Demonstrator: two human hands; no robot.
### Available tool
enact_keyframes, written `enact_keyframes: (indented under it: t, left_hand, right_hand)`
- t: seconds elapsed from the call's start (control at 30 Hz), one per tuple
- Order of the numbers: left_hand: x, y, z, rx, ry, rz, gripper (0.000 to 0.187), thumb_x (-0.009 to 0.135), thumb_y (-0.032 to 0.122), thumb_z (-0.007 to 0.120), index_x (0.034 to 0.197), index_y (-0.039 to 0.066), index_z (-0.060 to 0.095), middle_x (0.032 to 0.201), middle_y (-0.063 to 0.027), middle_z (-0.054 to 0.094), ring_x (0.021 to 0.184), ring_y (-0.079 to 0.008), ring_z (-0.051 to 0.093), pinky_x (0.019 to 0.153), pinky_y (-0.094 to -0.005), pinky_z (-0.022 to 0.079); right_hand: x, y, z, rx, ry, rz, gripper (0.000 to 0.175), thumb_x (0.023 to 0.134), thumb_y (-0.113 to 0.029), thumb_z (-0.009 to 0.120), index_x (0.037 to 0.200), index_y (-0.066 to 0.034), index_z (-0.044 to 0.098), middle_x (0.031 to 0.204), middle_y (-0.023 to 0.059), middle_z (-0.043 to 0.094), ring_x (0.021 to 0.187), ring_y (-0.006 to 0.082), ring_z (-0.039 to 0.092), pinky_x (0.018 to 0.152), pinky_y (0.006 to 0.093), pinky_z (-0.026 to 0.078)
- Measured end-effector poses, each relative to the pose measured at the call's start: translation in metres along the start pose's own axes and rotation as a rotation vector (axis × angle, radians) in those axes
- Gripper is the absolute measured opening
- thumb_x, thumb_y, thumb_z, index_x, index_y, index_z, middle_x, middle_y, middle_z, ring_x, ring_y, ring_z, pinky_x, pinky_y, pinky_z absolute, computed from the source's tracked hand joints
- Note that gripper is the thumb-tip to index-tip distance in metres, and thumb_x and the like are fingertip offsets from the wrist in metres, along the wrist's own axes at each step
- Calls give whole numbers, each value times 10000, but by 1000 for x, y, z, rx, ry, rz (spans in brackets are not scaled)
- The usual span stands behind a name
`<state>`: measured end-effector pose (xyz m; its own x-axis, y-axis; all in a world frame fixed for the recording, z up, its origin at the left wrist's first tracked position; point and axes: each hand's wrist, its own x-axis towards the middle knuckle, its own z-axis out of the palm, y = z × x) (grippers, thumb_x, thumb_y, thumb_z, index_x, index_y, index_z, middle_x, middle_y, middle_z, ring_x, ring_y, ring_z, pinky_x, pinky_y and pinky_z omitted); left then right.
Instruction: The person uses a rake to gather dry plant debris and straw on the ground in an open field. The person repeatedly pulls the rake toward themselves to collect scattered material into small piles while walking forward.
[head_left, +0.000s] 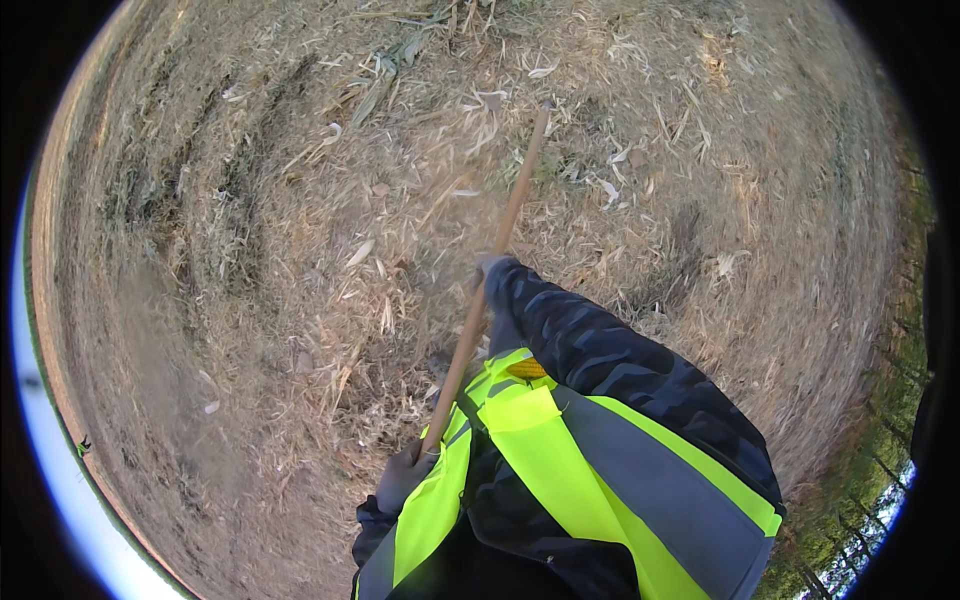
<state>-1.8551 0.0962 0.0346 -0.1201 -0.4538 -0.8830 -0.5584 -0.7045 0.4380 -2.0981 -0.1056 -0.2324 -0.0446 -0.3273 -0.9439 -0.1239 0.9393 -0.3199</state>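
A long wooden handle (517, 199) runs slantwise from my waist up and away over the ground. My right hand (493, 271) grips it about midway along, with that arm reaching across in a dark camouflage sleeve. Lower down, close to my hip, my left hand (405, 474) is closed around the handle's near part. The far end meets the husk litter, and a tool head cannot be made out there. A yellow corn cob (527, 368) shows at the chest of my high-visibility vest (525, 435), partly covered by the fabric.
Dry corn husks (609, 193) and chopped stalks cover the field around me. Greener leaves (382, 82) lie farther ahead. Trees (892, 427) line the right edge. Far off at the left, a person (83, 448) in bright green is visible near the horizon.
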Motion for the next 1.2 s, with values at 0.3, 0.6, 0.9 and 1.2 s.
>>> enact_keyframes:
  t: [0.3,0.6,0.9,1.2]
  left_hand:
    - [-81,-188,-42,-192,-25,-47,344,899,259,573,1132,6,573,739,-17,591,617,-69,514,560,-234,436]
    - [-179,-268,-92,-331,136,-399,351,807,251,663,1046,-5,625,550,-8,521,402,-68,425,375,-219,317]
    - [-84,-203,-69,-304,38,-266,338,802,224,675,1054,5,621,593,-6,534,430,-55,436,383,-210,334]
    - [63,-7,-15,-125,-171,-79,319,852,331,634,927,22,607,569,19,496,410,-48,416,381,-206,332]
  right_hand:
    - [-44,125,157,177,-110,180,251,850,-211,471,732,-27,593,662,146,611,571,298,597,608,403,512]
    - [-82,235,275,347,-336,225,271,881,-231,450,763,-4,540,634,163,579,564,314,591,557,438,507]
    - [-48,180,169,635,-127,111,201,873,-203,521,796,-17,531,615,119,565,517,270,574,506,396,500]
    - [46,66,-56,562,9,109,198,852,-200,497,825,-10,546,594,120,561,494,289,548,499,409,485]
